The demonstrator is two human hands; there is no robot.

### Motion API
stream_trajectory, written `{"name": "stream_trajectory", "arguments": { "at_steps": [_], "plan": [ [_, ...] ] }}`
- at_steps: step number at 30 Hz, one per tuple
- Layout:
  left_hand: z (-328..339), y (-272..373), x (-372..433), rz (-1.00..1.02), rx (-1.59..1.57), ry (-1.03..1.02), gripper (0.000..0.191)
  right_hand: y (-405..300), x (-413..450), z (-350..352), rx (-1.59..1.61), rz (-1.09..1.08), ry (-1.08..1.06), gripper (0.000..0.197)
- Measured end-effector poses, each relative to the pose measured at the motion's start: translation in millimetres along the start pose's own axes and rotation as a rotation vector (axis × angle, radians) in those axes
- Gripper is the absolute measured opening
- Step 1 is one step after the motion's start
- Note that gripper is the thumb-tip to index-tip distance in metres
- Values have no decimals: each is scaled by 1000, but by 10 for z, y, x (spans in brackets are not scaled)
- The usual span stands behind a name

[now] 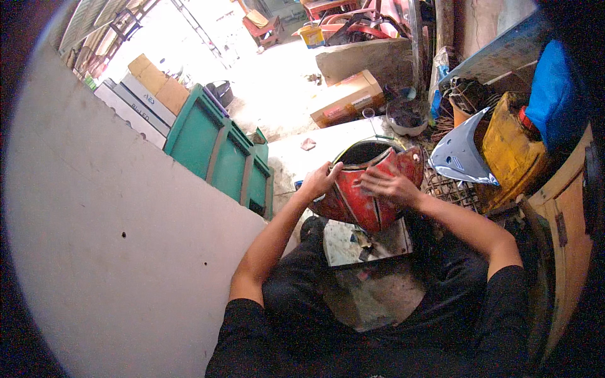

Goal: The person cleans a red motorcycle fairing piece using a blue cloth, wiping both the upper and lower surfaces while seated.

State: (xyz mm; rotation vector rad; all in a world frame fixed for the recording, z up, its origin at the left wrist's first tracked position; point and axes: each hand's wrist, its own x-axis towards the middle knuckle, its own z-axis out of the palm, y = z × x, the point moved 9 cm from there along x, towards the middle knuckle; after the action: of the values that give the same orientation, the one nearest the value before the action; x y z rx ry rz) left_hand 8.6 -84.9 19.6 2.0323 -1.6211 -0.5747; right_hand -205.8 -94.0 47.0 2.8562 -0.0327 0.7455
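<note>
A red, scuffed plastic panel, which looks like a motorcycle fairing, is held tilted between my knees and a round bucket with a dark inside. My left hand grips the panel's upper left edge, thumb on top. Flat against the panel's right half lies my right hand, slightly blurred; whether something is under its fingers is hidden. Below the panel, a pale, stained board carries small dark scraps.
A grey-blue plastic panel leans by a yellow jerrycan at right. A cardboard box and a dark-filled basin stand beyond the bucket. At left are a white wall and a green cabinet.
</note>
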Motion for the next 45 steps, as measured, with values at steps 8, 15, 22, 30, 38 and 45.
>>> {"name": "stream_trajectory", "arguments": {
  "at_steps": [8, 15, 22, 30, 38, 45],
  "plan": [
    [25, -69, 22, 8, 13, 25, 63, 501, -123, -199, -14, 317, 73, 51],
    [-49, 8, -11, 10, 27, 34, 64, -688, -103, 140, 22, -421, -69, 52],
    [-61, -32, -6, 10, 66, 27, 65, -96, -23, -12, -217, -142, 44, 54],
    [-40, 6, 25, 68, 52, 43, 63, -570, -145, 105, -78, -412, -43, 52],
    [-6, 40, 35, 69, 27, 32, 63, -809, -326, 326, -158, -615, -77, 47],
    [-51, -69, -11, 66, 12, 60, 62, -359, -24, 68, -102, -191, 3, 52]
  ]
}}
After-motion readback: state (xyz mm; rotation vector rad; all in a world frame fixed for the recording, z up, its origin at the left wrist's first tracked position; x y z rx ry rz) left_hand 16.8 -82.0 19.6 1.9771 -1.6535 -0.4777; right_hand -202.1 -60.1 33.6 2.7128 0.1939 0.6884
